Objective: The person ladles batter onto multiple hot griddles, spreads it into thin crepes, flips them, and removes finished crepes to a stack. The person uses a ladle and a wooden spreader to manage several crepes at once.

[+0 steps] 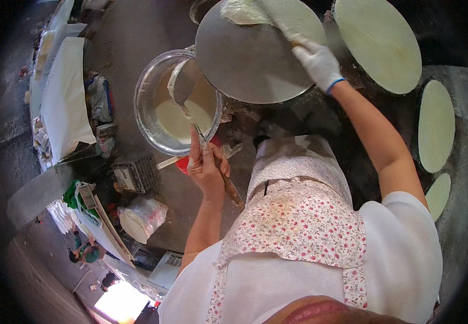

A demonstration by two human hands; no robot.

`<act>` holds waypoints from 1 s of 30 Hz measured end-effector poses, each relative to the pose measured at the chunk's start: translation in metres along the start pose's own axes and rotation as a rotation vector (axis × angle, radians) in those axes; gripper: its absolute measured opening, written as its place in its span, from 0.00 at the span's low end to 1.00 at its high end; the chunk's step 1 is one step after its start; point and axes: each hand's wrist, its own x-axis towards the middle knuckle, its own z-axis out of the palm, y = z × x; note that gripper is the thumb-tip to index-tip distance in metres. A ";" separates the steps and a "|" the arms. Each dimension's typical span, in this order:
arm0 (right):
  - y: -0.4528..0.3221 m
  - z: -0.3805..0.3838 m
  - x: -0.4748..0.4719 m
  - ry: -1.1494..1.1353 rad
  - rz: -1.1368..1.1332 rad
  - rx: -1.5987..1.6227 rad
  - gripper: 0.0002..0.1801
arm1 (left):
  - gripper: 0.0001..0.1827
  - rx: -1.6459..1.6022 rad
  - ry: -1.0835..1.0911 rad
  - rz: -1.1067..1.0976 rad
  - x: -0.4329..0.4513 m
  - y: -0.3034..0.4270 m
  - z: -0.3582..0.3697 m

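My bare left hand (206,170) grips the wooden handle of a metal ladle (186,83). The batter-coated bowl of the ladle is over a metal pot (143,125) of pale liquid batter (185,117). My right hand (320,65), in a white glove with a blue cuff, holds a flat scraper (279,23) by its handle, above a round griddle (246,65). A thin pale flatbread sheet (303,16) covers the griddle's far right part. Beside the scraper the sheet bunches into a fold (242,11); the nearer griddle surface is bare and grey.
Several more round griddles bear pale sheets, such as a large one (380,44) and a narrower-looking one (436,125) at right. A plastic crate (136,172), a plastic-wrapped bundle (143,218) and a white-covered table (65,97) are at left. Another person (88,253) is far off.
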 end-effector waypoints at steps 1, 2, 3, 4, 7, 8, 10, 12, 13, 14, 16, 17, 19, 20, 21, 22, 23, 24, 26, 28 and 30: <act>-0.014 0.013 0.003 -0.078 -0.030 -0.107 0.26 | 0.29 -0.006 0.014 -0.005 -0.001 -0.001 0.004; -0.016 0.028 0.007 -0.038 -0.069 -0.130 0.26 | 0.29 -0.006 0.022 -0.016 -0.002 -0.001 0.007; -0.016 0.026 0.005 -0.096 -0.058 -0.094 0.25 | 0.29 0.002 0.038 -0.021 -0.005 -0.001 0.009; -0.020 0.016 0.004 -0.154 -0.046 -0.064 0.25 | 0.29 0.005 0.053 -0.028 -0.007 -0.001 0.011; 0.002 -0.033 -0.002 -0.135 -0.086 -0.002 0.24 | 0.29 0.015 0.049 -0.029 -0.013 -0.002 0.020; 0.012 -0.041 0.003 -0.086 0.043 0.105 0.23 | 0.30 0.027 0.041 -0.019 -0.013 -0.001 0.021; 0.015 -0.032 0.020 -0.050 0.031 0.120 0.23 | 0.30 0.021 0.061 -0.018 -0.012 -0.005 0.022; 0.007 0.009 0.026 -0.101 -0.096 -0.052 0.24 | 0.30 0.019 0.088 -0.026 -0.013 -0.005 0.025; -0.008 0.022 0.020 -0.141 -0.084 -0.054 0.24 | 0.30 0.015 0.101 -0.041 -0.014 -0.005 0.028; -0.021 0.021 0.017 -0.228 -0.024 -0.084 0.25 | 0.30 0.011 0.114 -0.057 -0.015 -0.004 0.029; -0.021 -0.005 0.007 -0.316 -0.026 0.056 0.26 | 0.30 0.007 0.144 -0.093 -0.019 -0.003 0.031; -0.013 -0.019 0.005 -0.356 -0.030 0.123 0.26 | 0.30 0.001 0.157 -0.108 -0.020 -0.004 0.032; 0.000 -0.045 0.009 -0.229 0.043 0.264 0.24 | 0.31 -0.012 0.132 -0.081 -0.021 -0.011 0.032; -0.004 -0.046 0.019 -0.183 0.136 0.267 0.24 | 0.31 -0.012 0.126 -0.067 -0.023 -0.013 0.031; -0.006 -0.046 0.032 -0.130 0.225 0.268 0.23 | 0.30 -0.001 0.133 -0.072 -0.024 -0.013 0.033; -0.002 -0.028 0.039 -0.118 0.059 0.068 0.23 | 0.29 0.011 0.142 -0.077 -0.024 -0.014 0.036; 0.000 -0.007 0.039 -0.137 -0.168 0.051 0.23 | 0.28 0.023 0.150 -0.081 -0.023 -0.014 0.039; -0.017 0.009 0.034 -0.243 -0.086 0.009 0.24 | 0.28 0.037 0.149 -0.071 -0.026 -0.016 0.038; -0.025 0.010 0.014 -0.357 -0.059 -0.017 0.23 | 0.28 0.024 0.153 -0.068 -0.028 -0.016 0.039; -0.002 -0.013 0.004 -0.427 0.003 0.205 0.23 | 0.29 0.011 0.141 -0.056 -0.028 -0.016 0.040; 0.019 -0.038 0.010 -0.362 -0.077 0.266 0.21 | 0.29 0.008 0.139 -0.051 -0.032 -0.016 0.037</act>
